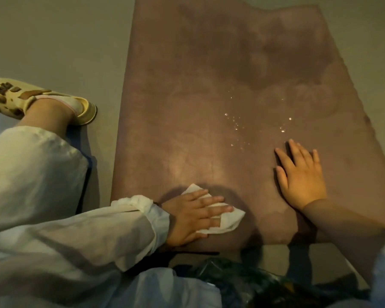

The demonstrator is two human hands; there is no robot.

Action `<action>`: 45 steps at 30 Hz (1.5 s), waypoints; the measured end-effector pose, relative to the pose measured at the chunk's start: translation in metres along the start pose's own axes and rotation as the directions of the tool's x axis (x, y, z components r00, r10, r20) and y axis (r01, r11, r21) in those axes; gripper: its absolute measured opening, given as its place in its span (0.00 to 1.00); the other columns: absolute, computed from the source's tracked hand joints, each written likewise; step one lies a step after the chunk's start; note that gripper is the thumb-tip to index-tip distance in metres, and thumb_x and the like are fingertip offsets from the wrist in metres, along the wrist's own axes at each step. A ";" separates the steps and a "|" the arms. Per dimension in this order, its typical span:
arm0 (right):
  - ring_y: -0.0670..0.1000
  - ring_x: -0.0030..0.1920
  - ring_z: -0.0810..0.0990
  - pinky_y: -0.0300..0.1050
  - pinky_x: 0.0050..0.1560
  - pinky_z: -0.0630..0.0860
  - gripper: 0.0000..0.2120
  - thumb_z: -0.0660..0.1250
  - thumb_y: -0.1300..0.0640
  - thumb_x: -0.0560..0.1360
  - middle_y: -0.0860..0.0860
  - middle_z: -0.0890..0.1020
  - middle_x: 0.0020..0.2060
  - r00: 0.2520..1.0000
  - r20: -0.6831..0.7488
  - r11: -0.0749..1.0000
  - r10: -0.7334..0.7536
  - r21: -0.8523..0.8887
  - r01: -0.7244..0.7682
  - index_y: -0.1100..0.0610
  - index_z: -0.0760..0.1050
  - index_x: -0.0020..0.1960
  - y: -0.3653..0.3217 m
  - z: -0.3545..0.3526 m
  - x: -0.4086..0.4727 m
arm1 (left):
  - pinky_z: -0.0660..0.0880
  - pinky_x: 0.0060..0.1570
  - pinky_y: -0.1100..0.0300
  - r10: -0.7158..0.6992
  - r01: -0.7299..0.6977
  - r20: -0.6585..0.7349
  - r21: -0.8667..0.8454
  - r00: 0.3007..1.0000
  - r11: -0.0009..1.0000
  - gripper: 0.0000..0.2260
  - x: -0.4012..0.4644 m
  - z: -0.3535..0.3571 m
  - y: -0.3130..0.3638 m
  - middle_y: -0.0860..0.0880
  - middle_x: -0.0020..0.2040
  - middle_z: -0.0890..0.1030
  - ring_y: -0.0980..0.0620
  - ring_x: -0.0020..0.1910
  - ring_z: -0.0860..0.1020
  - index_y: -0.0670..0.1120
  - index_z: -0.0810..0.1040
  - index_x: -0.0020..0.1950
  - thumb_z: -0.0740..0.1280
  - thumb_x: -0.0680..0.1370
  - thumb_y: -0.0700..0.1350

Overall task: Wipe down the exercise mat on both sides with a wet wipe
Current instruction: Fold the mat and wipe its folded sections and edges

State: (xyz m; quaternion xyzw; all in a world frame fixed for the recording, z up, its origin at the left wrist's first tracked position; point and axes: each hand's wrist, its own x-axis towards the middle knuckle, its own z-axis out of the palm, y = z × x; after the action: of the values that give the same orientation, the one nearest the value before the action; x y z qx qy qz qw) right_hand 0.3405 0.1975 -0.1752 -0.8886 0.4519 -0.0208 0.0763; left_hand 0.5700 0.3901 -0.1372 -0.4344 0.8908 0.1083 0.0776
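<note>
A mauve exercise mat (220, 85) lies flat on the floor, stretching away from me, with darker damp patches and small water drops near its middle. My left hand (191, 216) presses a white wet wipe (229, 218) flat onto the mat near its front edge, fingers spread over it. My right hand (302, 176) rests palm down on the mat to the right, fingers apart, holding nothing.
My left leg in pale trousers and a cream patterned sandal (20, 101) sit on the grey floor (53, 41) left of the mat. A dark crinkled plastic bag (242, 283) lies just in front of the mat's near edge.
</note>
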 end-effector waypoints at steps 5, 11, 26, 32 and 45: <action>0.64 0.69 0.66 0.64 0.69 0.55 0.28 0.47 0.47 0.75 0.63 0.68 0.69 1.000 0.012 1.000 0.014 0.001 -0.014 0.59 0.73 0.66 0.002 0.001 0.001 | 0.58 0.70 0.46 -0.388 0.395 -0.099 0.068 0.916 0.916 0.23 0.024 -0.008 -0.076 0.42 0.73 0.66 0.41 0.71 0.64 0.41 0.69 0.70 0.54 0.79 0.51; 0.62 0.71 0.64 0.63 0.71 0.52 0.29 0.46 0.46 0.75 0.62 0.65 0.71 0.998 0.030 0.998 0.047 0.034 -0.048 0.57 0.71 0.68 0.007 0.002 0.005 | 0.40 0.72 0.49 -0.756 0.748 -0.130 -0.114 0.641 0.654 0.24 0.067 -0.009 -0.102 0.45 0.78 0.48 0.44 0.76 0.45 0.43 0.52 0.77 0.49 0.82 0.51; 0.63 0.71 0.63 0.62 0.71 0.51 0.25 0.50 0.49 0.76 0.63 0.65 0.71 0.999 -0.008 0.999 0.035 0.035 -0.035 0.58 0.71 0.68 0.008 0.001 0.001 | 0.62 0.63 0.47 -0.088 0.064 0.124 0.184 0.988 0.981 0.27 -0.081 -0.006 -0.059 0.44 0.64 0.77 0.41 0.62 0.76 0.47 0.82 0.54 0.44 0.81 0.53; 0.61 0.72 0.60 0.60 0.72 0.48 0.25 0.51 0.50 0.76 0.62 0.63 0.72 0.999 0.003 0.998 0.048 0.032 -0.048 0.57 0.70 0.69 0.007 0.000 -0.001 | 0.65 0.61 0.35 -0.789 0.787 0.041 0.056 0.613 0.614 0.29 -0.070 -0.008 -0.046 0.30 0.63 0.72 0.27 0.64 0.68 0.29 0.74 0.61 0.49 0.76 0.51; 0.61 0.72 0.61 0.59 0.72 0.50 0.29 0.44 0.46 0.76 0.61 0.64 0.72 0.996 0.042 0.997 0.074 0.022 -0.075 0.56 0.70 0.69 0.006 -0.002 -0.003 | 0.67 0.63 0.48 -0.213 0.219 -0.073 0.085 0.974 0.972 0.21 0.007 0.002 -0.007 0.44 0.66 0.75 0.42 0.64 0.74 0.46 0.81 0.57 0.54 0.73 0.52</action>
State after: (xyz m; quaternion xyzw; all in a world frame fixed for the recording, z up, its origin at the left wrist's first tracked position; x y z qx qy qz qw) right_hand 0.3339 0.1958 -0.1738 -0.8705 0.4827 -0.0051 0.0966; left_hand 0.5708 0.3810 -0.1415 -0.5280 0.8443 0.0440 0.0807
